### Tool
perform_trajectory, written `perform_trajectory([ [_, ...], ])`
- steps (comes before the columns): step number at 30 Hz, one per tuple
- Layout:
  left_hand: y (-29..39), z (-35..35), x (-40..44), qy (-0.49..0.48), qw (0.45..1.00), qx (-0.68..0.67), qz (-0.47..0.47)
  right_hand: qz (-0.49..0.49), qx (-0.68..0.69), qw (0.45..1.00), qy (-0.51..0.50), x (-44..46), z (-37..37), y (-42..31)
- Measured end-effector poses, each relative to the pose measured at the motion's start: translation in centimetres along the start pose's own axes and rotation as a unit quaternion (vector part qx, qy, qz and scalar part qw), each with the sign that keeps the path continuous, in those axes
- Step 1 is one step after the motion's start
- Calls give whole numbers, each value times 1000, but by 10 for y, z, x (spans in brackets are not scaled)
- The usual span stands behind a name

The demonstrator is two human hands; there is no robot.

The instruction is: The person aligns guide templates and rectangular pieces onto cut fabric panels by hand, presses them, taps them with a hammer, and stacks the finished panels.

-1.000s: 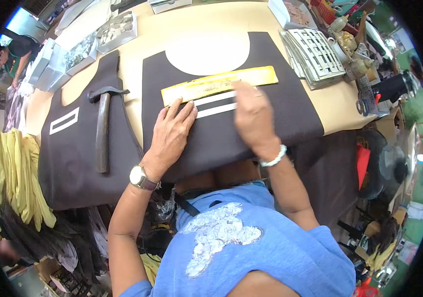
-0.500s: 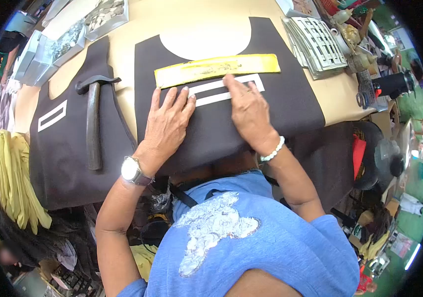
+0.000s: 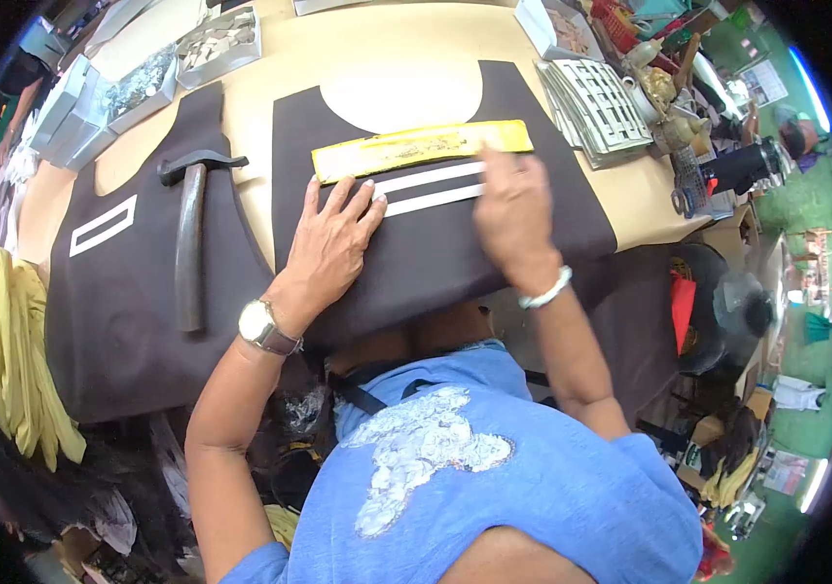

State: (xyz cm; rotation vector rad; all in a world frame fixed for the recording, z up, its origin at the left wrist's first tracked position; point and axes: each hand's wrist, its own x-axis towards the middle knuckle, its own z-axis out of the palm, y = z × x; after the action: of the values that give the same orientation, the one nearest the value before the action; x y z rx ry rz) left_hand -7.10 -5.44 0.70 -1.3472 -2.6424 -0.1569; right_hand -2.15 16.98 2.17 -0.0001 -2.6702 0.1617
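Observation:
A dark, bib-shaped fabric panel (image 3: 416,258) lies on the table in front of me. On it is a long white rectangular outline (image 3: 433,200), and just above that a worn yellow strip (image 3: 424,145). My left hand (image 3: 326,238) rests flat at the outline's left end, fingers spread, fingertips near the yellow strip's lower edge. My right hand (image 3: 515,216) covers the outline's right end, fingertips close to the yellow strip. Motion smears its fingers, so whether it holds anything does not show.
To the left, a hammer (image 3: 189,243) lies on another dark panel (image 3: 129,311) with a smaller white outline (image 3: 103,226). Boxes of small pieces (image 3: 219,47) stand at the back left. Stacked slotted cards (image 3: 599,109) lie right. Yellow cloths (image 3: 9,341) hang at the left edge.
My right hand has moved right along the white outline and now hides its right end. My left hand stays on the panel. The whole view has shifted slightly.

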Motion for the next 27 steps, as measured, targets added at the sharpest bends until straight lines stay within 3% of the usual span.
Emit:
perform_trajectory([
  [2,1,1,-1,-10,1000,6,3,-48,88,992,-79,-11,5,-52],
  [6,3,-1,1,-21,999,43,0,-25,161,985,-57,-33,24,-59],
  [16,34,-14,7,-114,959,254,45,73,89,991,-61,-41,1,26],
  [20,40,-16,6,-151,937,310,57,50,18,998,-37,-45,3,34],
  [22,44,-19,10,-150,932,325,51,41,-12,998,-36,-40,-1,34],
  [25,48,-26,1,-226,902,366,12,12,-61,998,-7,-39,4,35],
  [26,48,-27,-5,-246,894,374,-6,25,-44,998,-38,-37,2,36],
  [27,39,-30,-10,-208,926,315,-21,36,-28,997,-67,-30,-3,37],
])
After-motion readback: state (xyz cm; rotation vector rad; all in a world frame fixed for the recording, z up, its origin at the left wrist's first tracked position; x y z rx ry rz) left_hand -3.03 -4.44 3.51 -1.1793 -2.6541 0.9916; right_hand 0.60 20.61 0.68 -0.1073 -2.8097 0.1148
